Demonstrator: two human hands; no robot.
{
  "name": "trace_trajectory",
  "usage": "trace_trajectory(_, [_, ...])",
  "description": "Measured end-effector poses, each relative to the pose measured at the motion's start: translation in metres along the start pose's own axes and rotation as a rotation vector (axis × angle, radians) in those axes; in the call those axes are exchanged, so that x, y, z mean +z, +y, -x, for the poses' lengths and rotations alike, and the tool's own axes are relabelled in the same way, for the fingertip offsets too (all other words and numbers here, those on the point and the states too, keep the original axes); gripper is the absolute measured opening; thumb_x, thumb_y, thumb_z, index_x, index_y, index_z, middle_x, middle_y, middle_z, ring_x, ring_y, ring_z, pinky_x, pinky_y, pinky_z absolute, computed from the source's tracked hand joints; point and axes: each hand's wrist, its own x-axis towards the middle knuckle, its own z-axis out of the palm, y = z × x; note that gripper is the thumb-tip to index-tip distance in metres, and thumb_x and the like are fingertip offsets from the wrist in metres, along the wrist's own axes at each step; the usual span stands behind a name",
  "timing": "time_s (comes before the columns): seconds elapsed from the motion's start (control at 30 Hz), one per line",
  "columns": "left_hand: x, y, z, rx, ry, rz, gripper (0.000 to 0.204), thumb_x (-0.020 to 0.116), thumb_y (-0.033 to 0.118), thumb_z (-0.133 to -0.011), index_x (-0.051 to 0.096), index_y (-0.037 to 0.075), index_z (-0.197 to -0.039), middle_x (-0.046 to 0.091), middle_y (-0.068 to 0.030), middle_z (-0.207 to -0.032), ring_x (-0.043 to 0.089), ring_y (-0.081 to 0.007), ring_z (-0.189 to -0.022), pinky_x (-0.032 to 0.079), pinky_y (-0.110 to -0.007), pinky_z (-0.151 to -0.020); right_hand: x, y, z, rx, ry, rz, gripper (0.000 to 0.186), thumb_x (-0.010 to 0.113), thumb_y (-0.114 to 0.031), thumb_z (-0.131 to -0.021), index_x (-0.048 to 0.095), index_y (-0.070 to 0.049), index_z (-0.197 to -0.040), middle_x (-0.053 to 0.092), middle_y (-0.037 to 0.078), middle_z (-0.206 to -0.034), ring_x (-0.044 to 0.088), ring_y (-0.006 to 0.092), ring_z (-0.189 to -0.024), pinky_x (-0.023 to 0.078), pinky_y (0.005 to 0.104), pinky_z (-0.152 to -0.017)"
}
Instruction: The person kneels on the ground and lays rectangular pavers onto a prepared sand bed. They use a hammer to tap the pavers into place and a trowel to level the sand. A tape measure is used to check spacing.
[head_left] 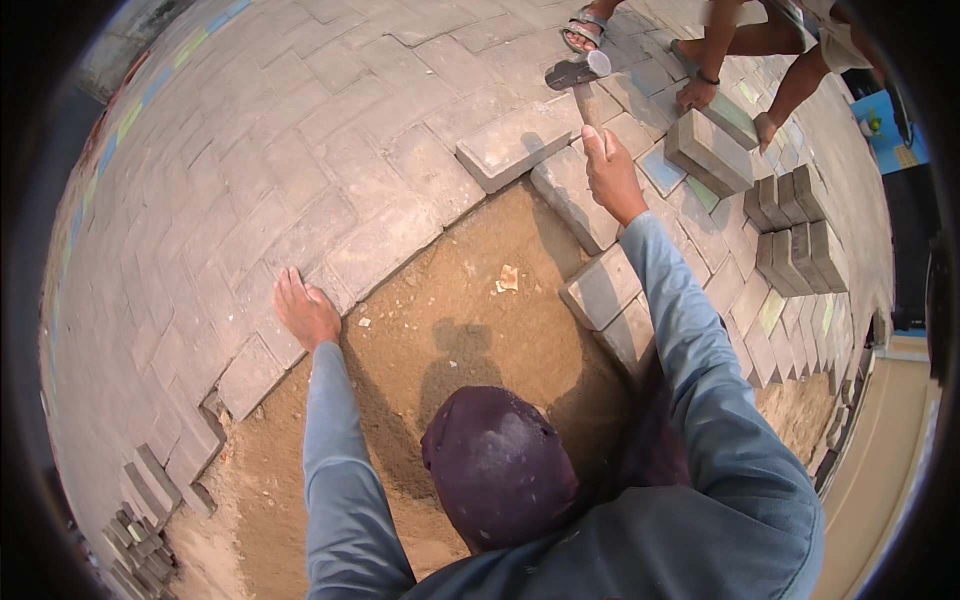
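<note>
My right hand [613, 178] grips the wooden handle of a hammer [588, 104]. Its dark metal head is raised at the far side, above the paving. Just below and left of the hammer, a loose grey paving block [512, 147] lies on top of the laid pavers along the sand's edge. Fingers stretched out, my left hand [306, 310] rests on the laid pavers [385, 235] at their border with the bare sand [440, 285]. More blocks [603, 287] line the right side of the sand, below my right forearm.
At the far right another person's hand [697, 93] reaches down beside a standing block [710, 150]; a sandalled foot [583, 32] is nearby. Stacked pavers [800, 245] stand at right, more [140, 545] at lower left. Rounded dark purple cloth [500, 465] covers part of the sand.
</note>
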Motion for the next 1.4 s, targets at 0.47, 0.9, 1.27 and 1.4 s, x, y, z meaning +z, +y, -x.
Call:
trace_trajectory(0.47, [-0.002,-0.004,-0.001,0.038,0.045,0.022,0.048,0.050,0.019,-0.101,0.051,0.007,-0.147,0.045,-0.0129,-0.158,0.037,-0.0333,-0.148,0.024,-0.048,-0.125,0.030,-0.020,0.016,-0.126,-0.126,0.002,0.056,0.049,-0.058,-0.105,0.052,-0.003,-0.096,0.046,0.003,-0.073,0.043,0.0153,-0.062,0.037,0.0318,-0.059])
trace_trajectory(0.9, [-0.001,-0.001,0.001,0.003,0.035,0.047,0.048,0.047,0.019,-0.102,0.050,0.009,-0.149,0.043,-0.0095,-0.160,0.033,-0.0311,-0.151,0.021,-0.048,-0.126,0.045,-0.030,0.039,-0.101,-0.154,0.157,0.065,0.046,-0.059,-0.104,0.062,0.004,-0.110,0.065,0.024,-0.097,0.062,0.0353,-0.094,0.047,0.0449,-0.086])
trace_trajectory(1.27, [-0.003,-0.005,0.001,-0.012,0.012,0.066,0.048,0.048,0.020,-0.102,0.050,0.009,-0.148,0.043,-0.0099,-0.160,0.033,-0.0307,-0.151,0.021,-0.048,-0.126,0.039,-0.029,0.028,-0.038,-0.343,0.217,0.068,0.046,-0.061,-0.103,0.062,0.005,-0.107,0.068,0.022,-0.095,0.064,0.0347,-0.092,0.048,0.0432,-0.087])
trace_trajectory(1.4, [-0.008,-0.008,0.004,0.010,0.024,0.016,0.047,0.048,0.020,-0.102,0.051,0.008,-0.148,0.043,-0.0107,-0.160,0.034,-0.0320,-0.150,0.022,-0.048,-0.126,0.050,-0.058,0.038,-0.171,-0.152,0.122,0.069,0.046,-0.060,-0.104,0.060,0.007,-0.110,0.066,0.024,-0.096,0.063,0.0343,-0.092,0.048,0.0426,-0.088])
